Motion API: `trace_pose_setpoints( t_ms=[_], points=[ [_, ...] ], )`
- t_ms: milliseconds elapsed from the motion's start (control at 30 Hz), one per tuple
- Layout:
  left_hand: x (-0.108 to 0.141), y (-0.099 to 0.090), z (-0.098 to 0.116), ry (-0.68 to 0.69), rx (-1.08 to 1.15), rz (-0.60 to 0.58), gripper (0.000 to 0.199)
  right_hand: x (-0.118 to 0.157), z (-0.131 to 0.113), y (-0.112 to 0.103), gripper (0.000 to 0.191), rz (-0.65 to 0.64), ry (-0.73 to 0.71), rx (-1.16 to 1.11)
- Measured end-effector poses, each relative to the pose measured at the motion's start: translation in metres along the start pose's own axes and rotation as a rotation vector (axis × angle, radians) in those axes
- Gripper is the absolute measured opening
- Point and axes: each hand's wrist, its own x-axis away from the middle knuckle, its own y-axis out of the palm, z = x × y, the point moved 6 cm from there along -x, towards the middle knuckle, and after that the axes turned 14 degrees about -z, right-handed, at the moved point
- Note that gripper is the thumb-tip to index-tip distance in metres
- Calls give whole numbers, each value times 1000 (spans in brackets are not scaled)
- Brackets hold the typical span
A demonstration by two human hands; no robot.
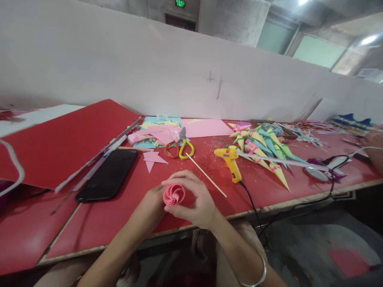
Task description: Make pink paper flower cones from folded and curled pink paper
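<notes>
A pink paper spiral (174, 194), apparently being shaped, is held between thumb and fingers of the right hand (196, 195) above the red table (119, 225), while how the partly hidden left hand (153, 204) grips cannot be told, and continuing probably calls for light, even pressure.

From far off, I see the right hand (199, 197) curl its finger and thumb around a pink paper swirl (174, 194). The left hand (153, 203) is close against it, but I can't see its fingers well. Past the hands lie red and yellow scissors (183, 144), a thin stick (206, 174) and pointy pink paper (153, 158). I spot a black phone (107, 175) to their left, and a yellow glue gun (232, 164) to their right.
</notes>
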Motion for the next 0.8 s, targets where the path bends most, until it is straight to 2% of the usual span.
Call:
trace_pose_setpoints(
  t_ms=[133,300,467,600,800],
  points=[
    [4,-10,8,84,-181,-24,21,1,0,-1,35,12,-12,16],
    [4,-13,5,-12,-273,-56,18,1,0,0,43,-32,-41,-36],
    [4,-16,2,4,-254,-55,15,1,-2,0,30,-54,-50,-64],
    [4,-19,1,28,-249,-37,19,2,-1,-3,28,-20,-40,-77],
    [6,-21,0,8,-332,-57,26,4,8,-4,49,8,-1,-138]
  ],
)
